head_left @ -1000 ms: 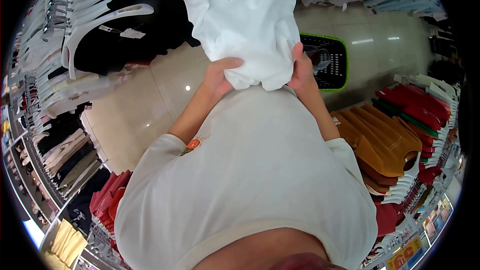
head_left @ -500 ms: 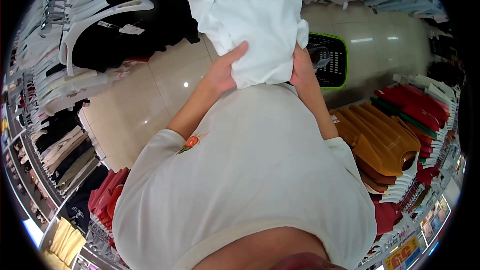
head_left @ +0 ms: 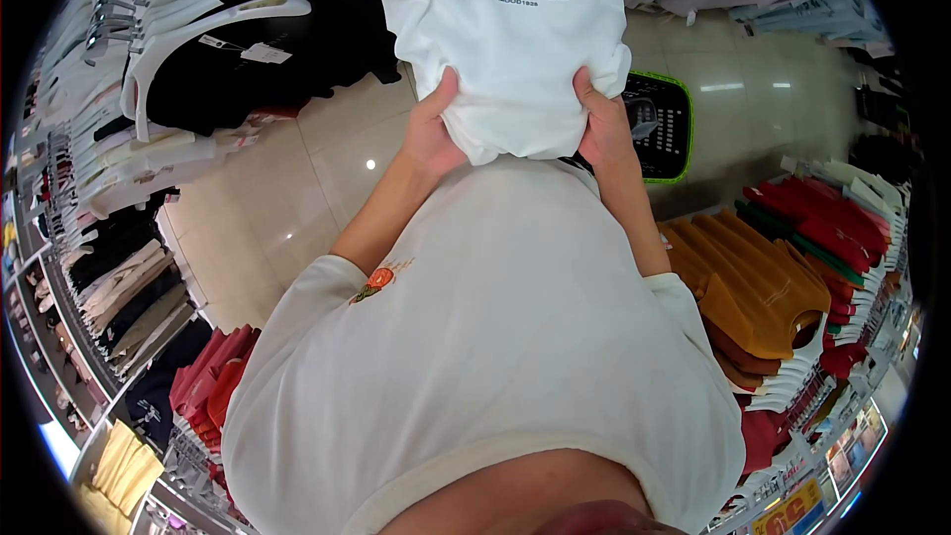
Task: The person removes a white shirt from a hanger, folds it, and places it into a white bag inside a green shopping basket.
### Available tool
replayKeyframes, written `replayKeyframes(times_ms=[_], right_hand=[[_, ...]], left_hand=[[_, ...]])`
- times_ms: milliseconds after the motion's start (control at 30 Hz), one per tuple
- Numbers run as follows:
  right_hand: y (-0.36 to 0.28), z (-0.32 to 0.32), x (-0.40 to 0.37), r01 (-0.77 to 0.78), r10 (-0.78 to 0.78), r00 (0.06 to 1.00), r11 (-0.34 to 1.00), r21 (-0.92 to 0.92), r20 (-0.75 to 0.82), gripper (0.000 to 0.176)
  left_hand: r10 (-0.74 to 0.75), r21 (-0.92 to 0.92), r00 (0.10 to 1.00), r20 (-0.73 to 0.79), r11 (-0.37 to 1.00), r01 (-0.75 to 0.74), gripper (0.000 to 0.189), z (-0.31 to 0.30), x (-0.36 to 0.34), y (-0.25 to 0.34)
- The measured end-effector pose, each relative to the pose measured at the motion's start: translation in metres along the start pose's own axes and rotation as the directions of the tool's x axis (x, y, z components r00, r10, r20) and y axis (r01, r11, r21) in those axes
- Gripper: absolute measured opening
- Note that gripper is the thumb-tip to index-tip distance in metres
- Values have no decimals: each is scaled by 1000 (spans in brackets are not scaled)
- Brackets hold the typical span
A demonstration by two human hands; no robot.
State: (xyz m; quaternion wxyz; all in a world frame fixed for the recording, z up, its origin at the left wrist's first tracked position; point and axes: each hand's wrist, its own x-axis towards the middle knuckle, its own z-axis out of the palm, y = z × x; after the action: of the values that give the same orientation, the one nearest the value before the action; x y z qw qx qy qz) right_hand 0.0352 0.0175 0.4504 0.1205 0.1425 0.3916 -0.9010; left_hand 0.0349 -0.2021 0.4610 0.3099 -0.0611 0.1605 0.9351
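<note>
A white T-shirt (head_left: 505, 50) with a row of small dark cartoon mouse figures and lettering hangs in front of my body at the top of the view. Its upper part runs out of the frame. My left hand (head_left: 434, 129) is closed on the lower left edge, thumb on top of the fabric. On the opposite side my right hand (head_left: 602, 124) grips the lower right edge, thumb also on top. The fingers of both hands are mostly hidden beneath the cloth, which bunches between them.
Black garments on white hangers (head_left: 228, 69) fill a rack at the left. A black basket with a green rim (head_left: 686, 124) stands on the tiled floor (head_left: 287, 208) beyond my right arm. Mustard shirts (head_left: 748, 277) and red shirts (head_left: 812, 218) hang at the right.
My right hand has shifted its hold, its thumb now lying over the front of the shirt. The shirt's lower part is spread wider and slightly raised.
</note>
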Motion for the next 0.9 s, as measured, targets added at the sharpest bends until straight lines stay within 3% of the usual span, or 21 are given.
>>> replayKeyframes(times_ms=[67,167,267,400,533,567,600,633,700,733,767,800,900], right_hand=[[0,1,1,-29,29,999,999,-22,27,54],[-4,15,5,-106,108,992,994,32,-60,56],[-8,12,13,-101,114,986,989,111,-119,59],[-19,-12,24,45,-43,999,995,94,-17,56],[-25,-38,30,96,-89,995,974,205,-41,48],[-29,-44,33,63,-75,997,949,308,25,49],[-35,-48,34,24,-67,993,914,406,92,50],[-41,-52,35,-22,-66,985,868,496,159,51],[-45,-66,40,-100,-55,958,856,506,282,56],[-45,-72,45,-137,-32,951,846,515,307,56],[-45,-78,49,-175,-10,943,835,522,332,56],[-52,-58,45,-55,61,998,978,201,-24,55],[-52,-72,57,-28,14,990,995,91,142,58]], left_hand=[[6,-37,1000,-2,999,-6,67,0,2,1],[-3,-32,1000,-18,999,2,65,6,8,0],[-13,-44,997,78,999,17,66,5,12,3],[147,-22,989,-23,989,-148,69,-8,13,15],[255,69,962,-99,966,-249,76,-13,9,28],[281,87,952,-124,958,-272,79,-12,10,30],[275,6,956,-102,961,-276,95,-15,11,28],[260,-90,966,-8,961,-260,99,-19,13,28],[248,-270,952,182,943,-194,106,-30,14,32],[244,-215,946,213,956,-198,111,-35,17,35],[245,-214,959,146,954,-211,111,-40,19,38],[245,-212,966,80,951,-224,111,-38,23,40],[256,-47,959,-120,964,-263,111,-40,38,42]])
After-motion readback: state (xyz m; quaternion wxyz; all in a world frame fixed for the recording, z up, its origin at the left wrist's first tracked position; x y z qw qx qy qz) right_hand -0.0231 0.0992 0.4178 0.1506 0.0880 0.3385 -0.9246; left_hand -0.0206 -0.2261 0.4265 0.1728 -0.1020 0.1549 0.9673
